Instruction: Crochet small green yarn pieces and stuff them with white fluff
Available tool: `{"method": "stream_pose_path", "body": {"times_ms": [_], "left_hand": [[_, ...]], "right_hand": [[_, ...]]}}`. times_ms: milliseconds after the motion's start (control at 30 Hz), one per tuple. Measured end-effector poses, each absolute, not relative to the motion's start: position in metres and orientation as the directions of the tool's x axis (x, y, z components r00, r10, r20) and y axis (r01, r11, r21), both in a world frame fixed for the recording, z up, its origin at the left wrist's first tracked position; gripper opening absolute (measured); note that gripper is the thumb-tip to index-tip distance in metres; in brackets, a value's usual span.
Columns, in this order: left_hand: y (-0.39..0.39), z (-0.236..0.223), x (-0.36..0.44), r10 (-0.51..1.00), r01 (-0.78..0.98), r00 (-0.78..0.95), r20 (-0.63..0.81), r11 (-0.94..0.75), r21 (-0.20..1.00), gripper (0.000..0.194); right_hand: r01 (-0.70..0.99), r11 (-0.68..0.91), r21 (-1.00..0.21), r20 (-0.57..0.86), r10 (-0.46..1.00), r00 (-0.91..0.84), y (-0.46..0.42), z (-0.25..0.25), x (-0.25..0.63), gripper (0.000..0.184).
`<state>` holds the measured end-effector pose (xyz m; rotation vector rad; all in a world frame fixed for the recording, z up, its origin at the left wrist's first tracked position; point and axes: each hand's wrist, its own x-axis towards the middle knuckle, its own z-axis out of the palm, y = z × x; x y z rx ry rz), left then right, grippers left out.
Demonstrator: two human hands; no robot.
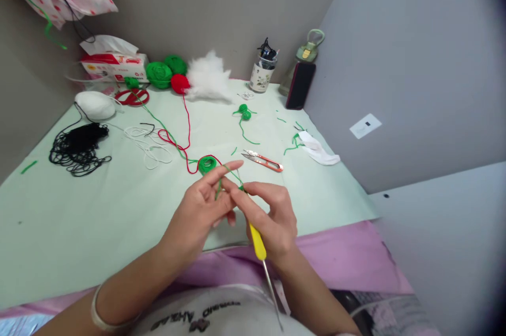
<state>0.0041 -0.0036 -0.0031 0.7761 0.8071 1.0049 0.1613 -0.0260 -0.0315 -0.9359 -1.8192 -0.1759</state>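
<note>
My right hand [272, 215] is closed around a crochet hook [258, 241] with a yellow grip, its metal end pointing down toward my body. Green yarn [233, 171] runs over the stretched index finger of my left hand [205, 204]. The left thumb and other fingers pinch a small green stitched piece [242, 187] at the hook's tip, mostly hidden by the fingertips. Just beyond my left hand, a green crocheted coil [207, 164] lies on the table, with red yarn [185, 125] looping beside it.
Orange-handled thread snips [263, 161] lie beyond my right hand. Green yarn balls [158, 75], a red ball [180, 84], white stuffing [209, 78] and a tissue pack [114, 66] line the back. Black yarn [81, 146] lies left; a phone [301, 86] leans against a bottle [310, 51].
</note>
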Motion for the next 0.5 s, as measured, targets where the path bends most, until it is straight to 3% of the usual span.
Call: {"method": "stream_pose_path", "body": {"times_ms": [67,167,267,367,500], "left_hand": [[0.000,0.001,0.003,0.858,-0.472,0.428,-0.283,0.479,0.740,0.041],[0.003,0.005,0.000,0.859,-0.531,0.417,-0.295,0.494,0.688,0.032],[0.003,0.006,0.001,0.887,-0.526,0.394,-0.242,0.433,0.732,0.036],[-0.001,0.004,0.005,0.900,-0.485,0.387,-0.201,0.384,0.786,0.040],[-0.002,0.002,0.008,0.926,-0.493,0.309,-0.215,0.350,0.797,0.040]], "right_hand": [[0.576,0.697,-0.427,0.828,0.557,-0.061,-0.024,-0.032,0.162,0.035],[0.223,0.631,-0.743,0.668,0.722,0.181,-0.019,-0.027,0.163,0.024],[-0.040,0.531,-0.846,0.513,0.833,0.207,-0.013,-0.023,0.163,0.019],[0.003,0.543,-0.840,0.537,0.830,0.153,-0.012,-0.025,0.160,0.016],[0.306,0.637,-0.707,0.688,0.720,0.093,-0.018,-0.033,0.158,0.030]]}}
